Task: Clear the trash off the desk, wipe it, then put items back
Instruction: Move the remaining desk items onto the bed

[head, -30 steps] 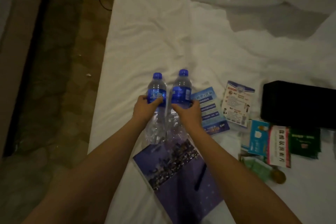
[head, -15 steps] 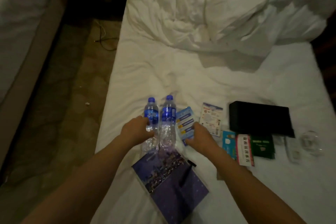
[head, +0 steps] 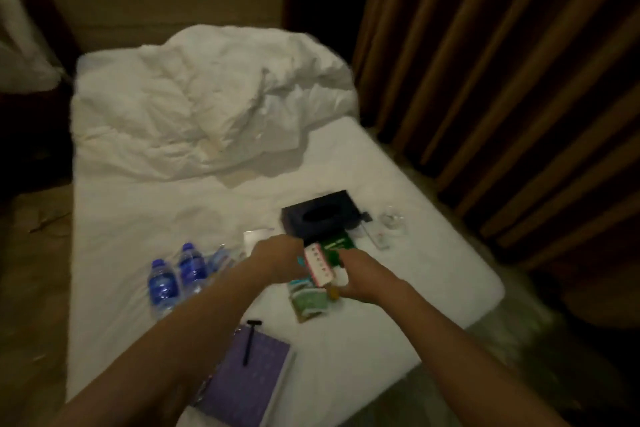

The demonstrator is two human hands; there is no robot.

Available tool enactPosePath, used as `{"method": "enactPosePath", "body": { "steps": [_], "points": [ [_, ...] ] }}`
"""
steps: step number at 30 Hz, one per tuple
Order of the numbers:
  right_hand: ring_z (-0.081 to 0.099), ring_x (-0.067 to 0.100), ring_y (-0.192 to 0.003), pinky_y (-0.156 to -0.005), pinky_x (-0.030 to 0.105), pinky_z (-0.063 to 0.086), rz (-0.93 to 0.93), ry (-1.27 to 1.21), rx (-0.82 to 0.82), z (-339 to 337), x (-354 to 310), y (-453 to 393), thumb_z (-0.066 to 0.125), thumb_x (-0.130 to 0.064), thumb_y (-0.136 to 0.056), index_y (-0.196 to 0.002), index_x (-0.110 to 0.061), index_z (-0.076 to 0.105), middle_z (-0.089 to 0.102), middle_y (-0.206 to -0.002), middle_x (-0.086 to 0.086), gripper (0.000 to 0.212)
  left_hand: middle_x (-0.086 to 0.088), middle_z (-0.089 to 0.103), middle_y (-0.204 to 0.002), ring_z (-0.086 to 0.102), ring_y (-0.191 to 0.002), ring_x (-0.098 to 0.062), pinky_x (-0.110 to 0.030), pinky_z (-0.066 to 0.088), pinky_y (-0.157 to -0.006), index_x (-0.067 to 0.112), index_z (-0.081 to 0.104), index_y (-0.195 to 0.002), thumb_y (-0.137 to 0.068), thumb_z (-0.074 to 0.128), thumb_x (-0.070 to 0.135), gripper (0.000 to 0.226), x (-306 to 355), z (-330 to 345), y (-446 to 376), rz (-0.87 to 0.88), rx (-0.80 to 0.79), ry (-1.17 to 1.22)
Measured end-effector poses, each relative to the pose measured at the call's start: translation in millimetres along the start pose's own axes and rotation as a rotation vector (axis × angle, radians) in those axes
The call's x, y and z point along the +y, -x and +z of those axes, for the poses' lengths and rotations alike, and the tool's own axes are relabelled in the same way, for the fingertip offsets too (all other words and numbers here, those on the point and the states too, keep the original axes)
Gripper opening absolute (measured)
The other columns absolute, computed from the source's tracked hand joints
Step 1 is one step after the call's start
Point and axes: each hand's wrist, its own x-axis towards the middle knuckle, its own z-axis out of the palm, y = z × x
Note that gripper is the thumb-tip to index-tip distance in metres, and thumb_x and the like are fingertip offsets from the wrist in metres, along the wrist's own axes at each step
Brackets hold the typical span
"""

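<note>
The items lie on a white bed point(head: 398, 315). My left hand point(head: 277, 262) and my right hand point(head: 362, 279) meet over a small pile of packets. A red and white box point(head: 319, 266) sits tilted between them. My right hand's fingers curl round its right end. My left hand is against its left side beside a teal packet point(head: 299, 259); its fingers are hidden and blurred. A green booklet point(head: 337, 242) lies just behind, and a green sachet point(head: 308, 302) lies in front. Two blue-labelled water bottles point(head: 175, 276) lie to the left, untouched.
A black tissue box point(head: 317, 217) stands behind the packets, with a clear glass point(head: 393, 220) to its right. A purple book point(head: 249, 371) with a black razor point(head: 250, 340) on it lies near the front edge. A crumpled white duvet point(head: 207, 107) fills the far half. Brown curtains point(head: 502, 80) hang on the right.
Both hands left the water bottles and moved right to the pile of packets. The view swung up and to the right, and the curtains came into sight.
</note>
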Motion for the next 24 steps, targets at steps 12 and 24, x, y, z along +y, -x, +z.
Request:
{"method": "enactPosePath", "body": {
  "steps": [12,24],
  "points": [
    [0.048,0.027,-0.12,-0.094,0.033,0.041,0.509,-0.018,0.346,-65.3,319.9,322.3,0.061,-0.025,-0.089,-0.132,-0.011,0.043,0.048,-0.13,0.008,0.049,0.003,0.057,-0.119,0.055,-0.107,-0.018,-0.029,0.043,-0.082,0.021,0.056,-0.119,-0.084,0.059,0.045,0.044,467.4,49.1,-19.6,0.615,0.004,-0.218],
    [0.045,0.032,-0.118,-0.089,0.035,0.039,0.99,-0.253,0.462,-43.9,503.9,532.2,0.064,-0.029,-0.088,-0.129,-0.005,0.042,0.046,-0.13,0.015,0.052,0.002,0.059,-0.112,0.056,-0.099,-0.017,-0.03,0.048,-0.074,0.022,0.056,-0.115,-0.084,0.06,0.044,0.039,777.6,122.6,-23.9,1.101,-0.159,-0.449]
  ]
}}
